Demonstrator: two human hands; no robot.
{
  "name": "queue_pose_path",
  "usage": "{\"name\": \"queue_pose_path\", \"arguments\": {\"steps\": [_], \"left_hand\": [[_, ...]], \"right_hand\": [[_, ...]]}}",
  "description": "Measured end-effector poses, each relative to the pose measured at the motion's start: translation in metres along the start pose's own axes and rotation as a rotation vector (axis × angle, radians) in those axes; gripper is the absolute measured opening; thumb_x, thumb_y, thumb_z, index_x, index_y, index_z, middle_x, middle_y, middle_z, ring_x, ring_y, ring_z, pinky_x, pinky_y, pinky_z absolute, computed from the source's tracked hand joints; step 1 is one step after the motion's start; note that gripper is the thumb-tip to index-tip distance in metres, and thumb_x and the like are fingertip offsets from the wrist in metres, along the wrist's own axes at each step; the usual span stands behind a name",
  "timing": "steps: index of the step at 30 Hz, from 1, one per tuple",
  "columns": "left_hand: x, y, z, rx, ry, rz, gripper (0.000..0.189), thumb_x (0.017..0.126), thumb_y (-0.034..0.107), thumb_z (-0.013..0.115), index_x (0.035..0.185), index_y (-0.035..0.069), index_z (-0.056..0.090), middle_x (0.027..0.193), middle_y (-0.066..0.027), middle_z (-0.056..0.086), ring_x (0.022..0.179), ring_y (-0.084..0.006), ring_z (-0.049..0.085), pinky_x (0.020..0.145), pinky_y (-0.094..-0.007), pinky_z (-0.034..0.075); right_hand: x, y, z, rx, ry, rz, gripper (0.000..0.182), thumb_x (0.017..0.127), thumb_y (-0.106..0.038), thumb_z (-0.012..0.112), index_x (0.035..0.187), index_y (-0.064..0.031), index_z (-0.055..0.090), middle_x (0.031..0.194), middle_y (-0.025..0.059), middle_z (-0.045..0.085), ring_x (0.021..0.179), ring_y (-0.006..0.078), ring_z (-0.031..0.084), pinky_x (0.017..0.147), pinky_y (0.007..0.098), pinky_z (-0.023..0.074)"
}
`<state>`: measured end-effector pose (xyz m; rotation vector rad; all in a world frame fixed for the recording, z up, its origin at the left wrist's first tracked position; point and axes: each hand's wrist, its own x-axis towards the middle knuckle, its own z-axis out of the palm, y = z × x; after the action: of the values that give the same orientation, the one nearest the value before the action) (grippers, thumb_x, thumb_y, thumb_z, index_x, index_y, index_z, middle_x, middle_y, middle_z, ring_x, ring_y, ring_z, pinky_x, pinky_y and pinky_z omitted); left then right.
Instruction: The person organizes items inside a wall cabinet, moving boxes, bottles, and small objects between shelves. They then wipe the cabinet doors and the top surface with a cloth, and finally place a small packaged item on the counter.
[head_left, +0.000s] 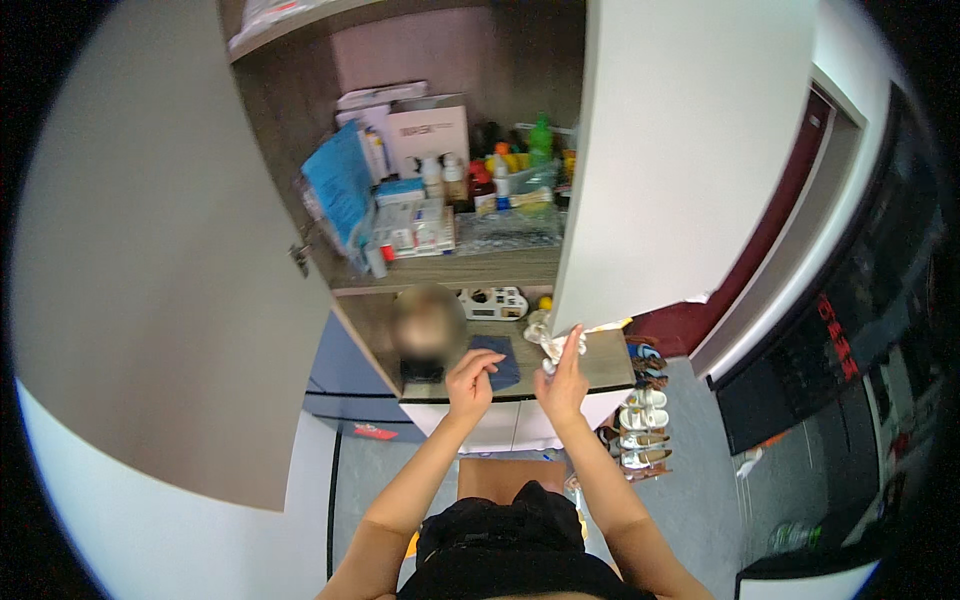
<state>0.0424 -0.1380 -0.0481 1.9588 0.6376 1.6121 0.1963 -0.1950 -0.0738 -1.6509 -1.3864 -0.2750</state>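
My right hand (564, 384) reaches up to the lower corner of the right cabinet door (682, 165), index finger pointing upward against its edge. Behind those fingers lies a crumpled white-patterned item (555, 346); I cannot tell whether they touch it. My left hand (472, 381) hovers over the counter (609, 358) with bent fingers and nothing visible in it. A dark blue flat cloth or pouch (505, 363) lies just behind it. On the left stands a round object (429, 324), blurred out, on a dark base.
The left cabinet door (157, 240) swings wide. An upper shelf (480, 268) carries a mask box (431, 139), medicine boxes (412, 225), pump bottles (453, 178) and a green bottle (540, 139). Behind the counter leans a white cloud-shaped panel (493, 304). Shoes (643, 418) line a rack at right.
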Motion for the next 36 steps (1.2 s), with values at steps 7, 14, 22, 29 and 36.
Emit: {"name": "queue_pose_path", "arguments": {"steps": [7, 14, 22, 29, 36], "left_hand": [[-0.056, -0.031, -0.083, 0.172, 0.251, -0.268, 0.033, 0.069, -0.012, 0.039, 0.088, 0.002, 0.062, 0.088, -0.0124, 0.059, 0.064, -0.0167, 0.058, 0.059, -0.0241, 0.047], [-0.127, -0.038, -0.146, 0.038, 1.015, -0.288, 0.055, 0.076, -0.007, 0.038, 0.129, 0.005, 0.029, 0.123, -0.0089, 0.042, 0.102, -0.0192, 0.05, 0.087, -0.0318, 0.042], [-0.103, 0.041, -0.182, 0.079, 1.283, 0.055, 0.046, 0.085, 0.011, 0.043, 0.128, 0.005, 0.028, 0.129, -0.0085, 0.037, 0.117, -0.0198, 0.039, 0.098, -0.0377, 0.032], [-0.193, 0.003, -0.174, 0.772, 1.134, -0.14, 0.035, 0.086, 0.018, 0.043, 0.116, -0.001, 0.042, 0.117, -0.0166, 0.047, 0.11, -0.0256, 0.046, 0.092, -0.0409, 0.037], [-0.17, -0.004, -0.1, 0.704, 0.338, 0.197, 0.057, 0.068, 0.02, 0.064, 0.118, 0.004, 0.044, 0.124, -0.0264, 0.039, 0.114, -0.0384, 0.043, 0.09, -0.0448, 0.038]], "right_hand": [[0.052, 0.004, 0.033, -0.008, 0.0, 0.036, 0.094, 0.063, -0.005, 0.062, 0.139, -0.0041, 0.007, 0.141, 0.0183, 0.023, 0.08, 0.0354, 0.059, 0.06, 0.038, 0.0483], [0.057, 0.003, 0.039, 0.071, -0.108, 0.082, 0.09, 0.065, -0.004, 0.06, 0.138, 0.0007, 0.006, 0.144, 0.0192, 0.012, 0.107, 0.0382, 0.049, 0.075, 0.038, 0.0473], [0.058, 0.017, 0.035, 0.108, -0.044, -0.074, 0.088, 0.066, -0.003, 0.059, 0.137, 0.0008, 0.008, 0.143, 0.0209, 0.013, 0.12, 0.0387, 0.036, 0.083, 0.0373, 0.045], [0.057, 0.021, 0.025, 0.157, -0.122, -0.05, 0.088, 0.062, -0.002, 0.058, 0.136, 0.0019, 0.011, 0.142, 0.0217, 0.016, 0.107, 0.0396, 0.049, 0.073, 0.0384, 0.0483], [0.063, 0.027, 0.001, 0.413, -0.157, -0.012, 0.082, 0.065, -0.001, 0.055, 0.136, 0.0019, 0.015, 0.139, 0.0231, 0.024, 0.113, 0.0388, 0.045, 0.083, 0.0358, 0.044]]}}
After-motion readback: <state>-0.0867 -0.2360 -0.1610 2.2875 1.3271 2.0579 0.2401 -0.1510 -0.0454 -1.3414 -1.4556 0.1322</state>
